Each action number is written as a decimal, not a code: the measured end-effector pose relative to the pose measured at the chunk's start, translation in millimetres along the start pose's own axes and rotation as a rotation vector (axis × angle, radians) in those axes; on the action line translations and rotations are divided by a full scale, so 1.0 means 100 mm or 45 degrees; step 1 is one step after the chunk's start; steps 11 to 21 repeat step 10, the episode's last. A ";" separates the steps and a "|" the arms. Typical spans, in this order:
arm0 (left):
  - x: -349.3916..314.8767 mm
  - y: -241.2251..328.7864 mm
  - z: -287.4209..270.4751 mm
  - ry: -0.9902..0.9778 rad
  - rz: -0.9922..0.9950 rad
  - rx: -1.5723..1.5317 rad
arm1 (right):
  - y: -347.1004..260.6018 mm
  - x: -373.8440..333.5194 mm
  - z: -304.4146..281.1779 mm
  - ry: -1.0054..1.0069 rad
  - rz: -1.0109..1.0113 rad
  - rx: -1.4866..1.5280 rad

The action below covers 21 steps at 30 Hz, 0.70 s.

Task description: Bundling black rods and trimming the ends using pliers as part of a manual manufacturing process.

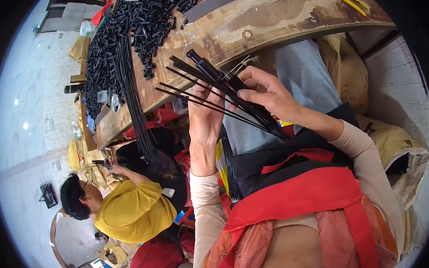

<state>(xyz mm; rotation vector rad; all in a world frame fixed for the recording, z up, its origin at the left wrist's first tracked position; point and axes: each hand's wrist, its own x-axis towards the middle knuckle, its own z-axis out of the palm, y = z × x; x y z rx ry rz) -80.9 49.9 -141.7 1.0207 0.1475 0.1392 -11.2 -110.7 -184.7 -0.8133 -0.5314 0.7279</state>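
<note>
In front of my lap, my left hand (204, 112) is closed around a black plastic tube-shaped fitting (206, 68) with a narrower flanged end. Several thin black rods (218, 107) fan out from the same grip, and a thicker bundle of them slants down to the right over my thigh. My right hand (270, 96) pinches at the lower end of the fitting, thumb on top of the dark bundle. A few thin, pale metallic tips (240, 64) stick up between the two hands. Exactly what the right fingertips grip is partly hidden.
A worn wooden table (247, 25) holds a large heap of black plastic fittings (109, 62). Long black rods (132, 90) hang over its edge. Yellow-handled pliers (347, 0) lie far right. A co-worker in yellow (136, 208) sits at left; a sack (394, 144) stands at right.
</note>
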 end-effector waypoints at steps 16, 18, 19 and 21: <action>0.18 -0.04 -0.10 -0.023 -0.029 0.014 | 0.12 0.16 -0.17 0.075 0.113 0.243; 0.18 -0.04 -0.10 -0.023 -0.029 0.014 | 0.12 0.16 -0.17 0.075 0.113 0.243; 0.18 -0.04 -0.10 -0.023 -0.029 0.014 | 0.12 0.16 -0.17 0.075 0.113 0.243; 0.18 -0.04 -0.10 -0.023 -0.029 0.014 | 0.12 0.16 -0.17 0.075 0.113 0.243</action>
